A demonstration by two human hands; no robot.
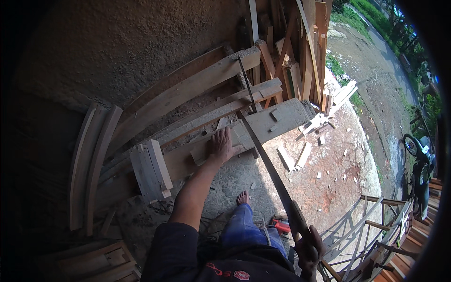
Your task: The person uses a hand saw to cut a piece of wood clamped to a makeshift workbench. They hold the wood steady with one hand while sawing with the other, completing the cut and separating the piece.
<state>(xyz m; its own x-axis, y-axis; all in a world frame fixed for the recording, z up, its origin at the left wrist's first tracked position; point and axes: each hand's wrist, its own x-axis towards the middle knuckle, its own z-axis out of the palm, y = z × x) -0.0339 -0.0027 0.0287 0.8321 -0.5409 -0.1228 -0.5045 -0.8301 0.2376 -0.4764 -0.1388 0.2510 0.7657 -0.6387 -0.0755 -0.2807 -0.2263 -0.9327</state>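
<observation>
your left hand (221, 144), thumb spread, lies on the short board (201, 151) atop the counter (295, 115); your right hand (310, 247) is wrapped round the saw (281, 185) handle. press down firmly, fingers clear, stroke straight.

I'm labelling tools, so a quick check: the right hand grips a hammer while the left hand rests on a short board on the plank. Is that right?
The tool is wrong: the head view shows the right hand gripping a handsaw. The left hand does rest on a short board on the plank.
</observation>
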